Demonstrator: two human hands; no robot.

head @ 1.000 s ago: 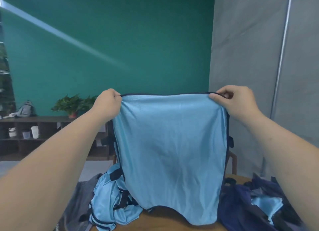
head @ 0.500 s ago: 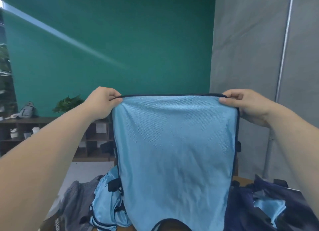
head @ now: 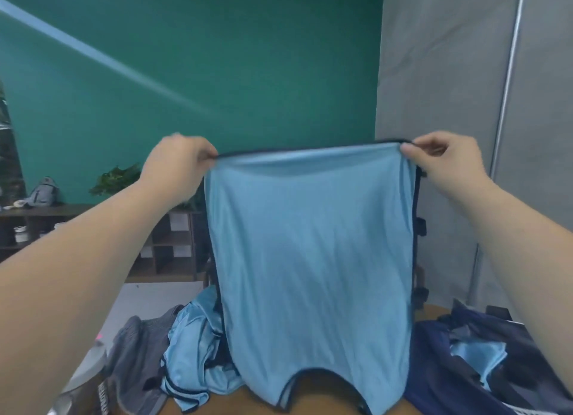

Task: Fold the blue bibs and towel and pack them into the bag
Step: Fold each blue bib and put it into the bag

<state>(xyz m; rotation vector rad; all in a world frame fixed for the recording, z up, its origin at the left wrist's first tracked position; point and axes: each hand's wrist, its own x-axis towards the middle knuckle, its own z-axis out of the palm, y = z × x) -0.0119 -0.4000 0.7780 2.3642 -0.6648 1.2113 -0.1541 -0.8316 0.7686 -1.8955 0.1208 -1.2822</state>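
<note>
Left hand (head: 178, 163): pinches the blue bib's (head: 310, 259) top-left corner.
Right hand (head: 446, 163): pinches its top-right corner.
Blue bib: hangs spread between the 2 hands — hem over the table (head: 322, 394).
Bag (head: 459, 374): navy, at the table's right edge.

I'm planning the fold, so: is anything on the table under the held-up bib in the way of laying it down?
Bare table shows below the bib, but a heap of blue bibs crowds its left and the navy bag its right.

Two hands (head: 178, 163) (head: 449, 163), one held bib (head: 310, 275), one blue heap (head: 192, 352), one towel (head: 136, 355), one bag (head: 440, 380).
</note>
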